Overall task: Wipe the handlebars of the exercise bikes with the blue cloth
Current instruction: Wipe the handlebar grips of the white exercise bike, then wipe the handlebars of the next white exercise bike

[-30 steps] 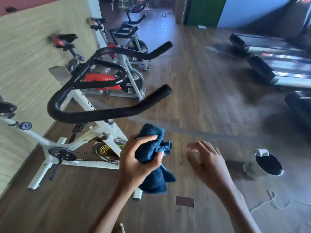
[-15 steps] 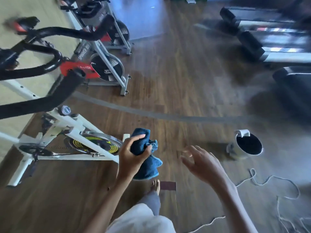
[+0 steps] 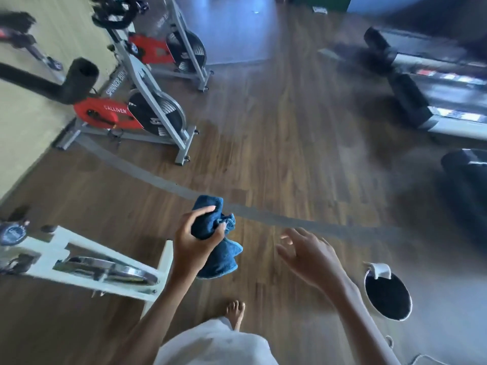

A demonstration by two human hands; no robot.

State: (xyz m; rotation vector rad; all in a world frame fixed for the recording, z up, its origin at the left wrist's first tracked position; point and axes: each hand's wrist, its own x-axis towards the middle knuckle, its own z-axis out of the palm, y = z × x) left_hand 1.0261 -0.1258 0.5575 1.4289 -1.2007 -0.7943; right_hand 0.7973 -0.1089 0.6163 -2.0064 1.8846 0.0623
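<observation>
The left hand (image 3: 193, 241) clenches round the bunched blue cloth (image 3: 224, 256), thumb across its upper fold, and a loose tail of the cloth hangs below the fist. The cloth touches no bike. Just left of the grip and slightly lower lies the white bike frame (image 3: 79, 256) with its chrome flywheel (image 3: 118, 270). Well above and left of the grip, the black padded handlebar (image 3: 76, 80) juts in from the edge, far from the cloth. Past it stand a grey bike (image 3: 147, 111) with a red cover and a second grey bike (image 3: 184, 48) farther off. Right of the grip the right hand (image 3: 308, 256) hovers with fingers spread and slack, holding nothing. Farther right a white bucket (image 3: 365, 288) stands on the wooden floor (image 3: 263, 127). A bare foot (image 3: 235, 310) shows below the grip
</observation>
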